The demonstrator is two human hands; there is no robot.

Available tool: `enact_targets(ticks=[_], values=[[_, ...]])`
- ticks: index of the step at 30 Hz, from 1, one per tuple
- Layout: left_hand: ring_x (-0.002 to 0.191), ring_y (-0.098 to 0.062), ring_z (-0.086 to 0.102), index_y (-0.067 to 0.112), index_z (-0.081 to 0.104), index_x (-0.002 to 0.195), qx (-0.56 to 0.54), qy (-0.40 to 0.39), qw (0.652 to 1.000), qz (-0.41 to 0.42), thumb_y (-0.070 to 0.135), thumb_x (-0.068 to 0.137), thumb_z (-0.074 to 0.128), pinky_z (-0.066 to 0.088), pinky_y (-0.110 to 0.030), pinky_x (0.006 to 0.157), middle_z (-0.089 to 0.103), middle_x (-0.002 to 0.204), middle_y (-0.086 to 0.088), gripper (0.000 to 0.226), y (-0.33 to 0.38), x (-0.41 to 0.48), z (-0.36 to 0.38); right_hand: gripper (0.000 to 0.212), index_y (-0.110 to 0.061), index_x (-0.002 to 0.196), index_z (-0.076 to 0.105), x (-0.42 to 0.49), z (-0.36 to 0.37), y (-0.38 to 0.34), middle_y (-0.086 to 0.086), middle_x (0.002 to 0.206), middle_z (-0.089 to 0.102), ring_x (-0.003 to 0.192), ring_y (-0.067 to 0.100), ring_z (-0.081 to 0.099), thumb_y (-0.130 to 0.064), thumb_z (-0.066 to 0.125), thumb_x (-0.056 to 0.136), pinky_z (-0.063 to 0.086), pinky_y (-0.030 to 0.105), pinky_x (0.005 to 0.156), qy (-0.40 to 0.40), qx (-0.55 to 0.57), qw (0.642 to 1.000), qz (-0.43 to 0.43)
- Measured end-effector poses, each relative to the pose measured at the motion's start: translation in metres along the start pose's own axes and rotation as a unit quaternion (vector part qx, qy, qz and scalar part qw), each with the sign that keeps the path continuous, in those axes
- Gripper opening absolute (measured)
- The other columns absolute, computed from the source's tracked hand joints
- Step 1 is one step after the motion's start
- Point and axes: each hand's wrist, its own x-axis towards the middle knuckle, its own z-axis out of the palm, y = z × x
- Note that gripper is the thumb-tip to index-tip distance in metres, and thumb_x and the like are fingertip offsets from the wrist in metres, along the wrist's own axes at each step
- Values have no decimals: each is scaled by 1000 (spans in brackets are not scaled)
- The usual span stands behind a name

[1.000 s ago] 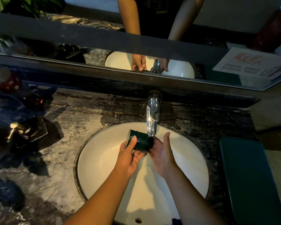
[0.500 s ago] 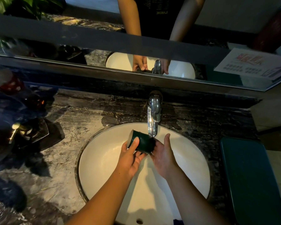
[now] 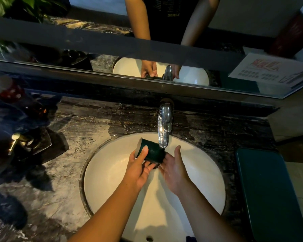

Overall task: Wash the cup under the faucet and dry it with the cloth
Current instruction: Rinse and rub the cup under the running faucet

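Dark green cup (image 3: 151, 152) on its side under faucet (image 3: 164, 123) spout, above white basin (image 3: 112, 172). Left hand (image 3: 138, 168) fingers wrapped round cup; right hand (image 3: 175, 168) open, cradling its base. Risk: wet glaze slips, cup drops, chips.

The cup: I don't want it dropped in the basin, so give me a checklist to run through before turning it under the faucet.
1. Left hand grips the cup: ok, thumb on top, fingers beneath.
2. Right hand supports the base end: cannot tell, contact hidden.
3. Cup under the faucet spout: ok, base end sits just below it.
4. Water running: cannot tell, no stream visible.
5. Cup over the sink: ok.
6. Cloth within reach: cannot tell, only a dark green pad lies at right.
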Motion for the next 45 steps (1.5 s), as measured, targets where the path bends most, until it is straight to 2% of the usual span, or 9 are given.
enact_targets(ticks=[5, 10, 13, 16, 20, 24, 32, 39, 45], values=[[117, -43, 65, 6, 45, 142, 4, 17, 1000, -2, 20, 81, 73, 60, -51, 86, 61, 135, -27, 69, 4, 2, -2, 80, -22, 142, 54, -1, 1, -2, 1, 139, 63, 137, 16, 49, -70, 8, 97, 25, 40, 123, -4, -15, 1000, -16], [116, -45, 65, 4, 47, 136, 14, -4, 1000, -17, 18, 75, 73, 55, -57, 95, 67, 121, -27, 67, -2, -3, -2, 82, -17, 135, 59, 5, -8, -8, 1, 118, 75, 118, 15, 63, -72, 13, 96, 45, 33, 95, 9, 41, 999, -11], [116, -45, 65, 5, 47, 135, 8, -10, 1000, -10, 18, 76, 73, 49, -59, 103, 67, 121, -26, 66, 0, -1, 0, 81, -19, 138, 58, 4, -7, 2, 0, 126, 71, 125, 14, 57, -71, 13, 97, 36, 32, 107, 15, 21, 1000, 7], [109, -40, 68, 7, 47, 135, 13, 1, 1000, -4, 16, 87, 69, 57, -52, 92, 67, 121, -23, 53, 4, 1, 0, 80, -23, 137, 58, 2, -8, 4, 0, 137, 64, 132, 14, 50, -73, 12, 96, 27, 33, 116, 6, 14, 1000, 8], [108, -40, 68, 7, 49, 132, 9, 6, 1000, -17, 13, 91, 67, 62, -50, 81, 66, 122, -24, 46, 1, -2, -2, 78, -22, 130, 60, 5, -12, -9, -6, 115, 75, 113, 8, 63, -73, 12, 96, 44, 28, 94, 15, 17, 1000, -9], [115, -42, 65, 8, 52, 127, 10, -7, 1000, -24, 14, 82, 71, 55, -55, 94, 65, 125, -26, 49, -3, -6, -1, 87, -14, 146, 50, 7, -13, -8, 7, 135, 67, 131, 21, 56, -75, 17, 94, 37, 40, 113, 20, 37, 999, -11], [119, -42, 63, 10, 48, 136, -12, 15, 1000, -10, 19, 77, 74, 62, -48, 84, 62, 129, -25, 65, -3, -2, -2, 81, -18, 135, 59, -1, -9, -4, 2, 132, 69, 127, 14, 57, -73, 15, 96, 34, 33, 111, 7, 22, 1000, -3], [122, -45, 61, 6, 46, 139, 12, -4, 1000, -18, 16, 77, 74, 46, -61, 106, 62, 131, -27, 68, -9, -4, -3, 82, -11, 142, 54, 1, -8, -6, 9, 135, 66, 126, 18, 58, -70, 18, 98, 34, 40, 118, 25, 56, 998, 3], [118, -41, 64, 8, 47, 141, -7, 17, 1000, -7, 21, 73, 76, 57, -52, 91, 63, 132, -25, 75, -3, -6, -6, 82, -17, 141, 57, -7, -6, 2, 6, 146, 59, 142, 19, 45, -73, 17, 96, 22, 45, 125, 12, 20, 999, 30]])
